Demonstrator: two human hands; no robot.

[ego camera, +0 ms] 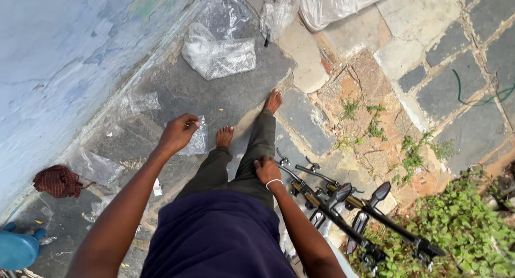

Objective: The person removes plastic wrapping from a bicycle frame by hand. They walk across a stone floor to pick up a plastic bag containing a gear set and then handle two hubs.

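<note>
At the far left, a blue container point(19, 249) sits against the pale blue wall point(59, 53), with a bundle of red-brown rope point(58, 181) just beyond it on the stone floor point(214, 95). Loose clear wrappers point(96, 168) lie scattered along the wall's foot, likely dropped as they came off things. The left hand point(178, 133) is raised out in front, its fingers pinched on a small clear plastic bag point(198, 139) that hangs below the grip. A crumpled sheet of bubble wrap point(219, 57) lies farther ahead. The right hand point(266, 169) rests curled on the person's thigh, seemingly empty; whether it grips cloth cannot be told. Just right of it, black bicycle handlebars point(343, 208) with brake levers lean near the green weeds point(461, 230).
</note>
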